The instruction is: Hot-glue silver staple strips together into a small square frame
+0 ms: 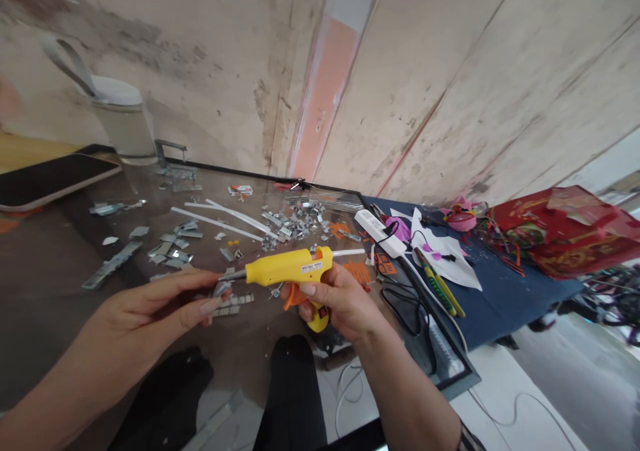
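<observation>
Soft, fairly even light lay over the pale, stained wall (225, 71), with the brightest patch on the light grey floor (595, 364) at lower right. The dark, glossy brown tabletop (270, 321) looked dimmer, and its small silvery metal pieces (295, 223) caught scattered glints. The yellow plastic glue gun (280, 268) was reasonably sharp — its label too small to read. Toward the edges, wide-angle stretching tilted lines, and the clear white-lidded bottle (127, 131) went soft.

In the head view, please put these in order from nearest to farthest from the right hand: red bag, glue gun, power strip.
1. Glue gun: held in the right hand.
2. Power strip: beyond the hand, slightly right.
3. Red bag: far right.
</observation>
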Motion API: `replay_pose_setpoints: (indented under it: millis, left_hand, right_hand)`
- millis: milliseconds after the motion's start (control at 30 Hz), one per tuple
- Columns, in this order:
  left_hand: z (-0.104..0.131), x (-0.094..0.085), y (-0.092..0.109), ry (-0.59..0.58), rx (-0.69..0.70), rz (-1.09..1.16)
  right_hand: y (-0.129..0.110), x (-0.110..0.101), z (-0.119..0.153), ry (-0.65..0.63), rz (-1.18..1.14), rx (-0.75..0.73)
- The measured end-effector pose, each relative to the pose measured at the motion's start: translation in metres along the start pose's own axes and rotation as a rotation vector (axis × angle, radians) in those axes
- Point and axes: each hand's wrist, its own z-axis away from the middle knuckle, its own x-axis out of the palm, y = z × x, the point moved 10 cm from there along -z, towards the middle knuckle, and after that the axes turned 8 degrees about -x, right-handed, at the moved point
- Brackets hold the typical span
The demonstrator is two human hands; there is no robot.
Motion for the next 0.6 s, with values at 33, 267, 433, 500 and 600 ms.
replay_pose_setpoints:
  millis: [33,267,433,500,600]
  left_hand:
    - [0.0,0.0,0.0,0.002,-0.004,-0.001]
    - [-0.002,0.0,-0.006,0.019,-0.033,0.014]
    - [-0.003,-0.002,-0.007,0.011,-0.047,0.046]
    - [-0.002,-0.001,-0.008,-0.004,-0.062,0.072]
    - [-0.002,0.002,-0.01,-0.019,-0.097,0.107]
  right_hand:
    - [0.0,0.0,0.0,-0.004,0.001,0.0]
    - [0.004,-0.003,-0.001,0.001,-0.004,-0.009]
    - [0.005,-0.003,0.0,-0.007,-0.005,0.002]
    - [0.004,-0.002,0.0,-0.008,-0.013,0.006]
    - [0.004,-0.001,0.0,0.0,-0.018,0.008]
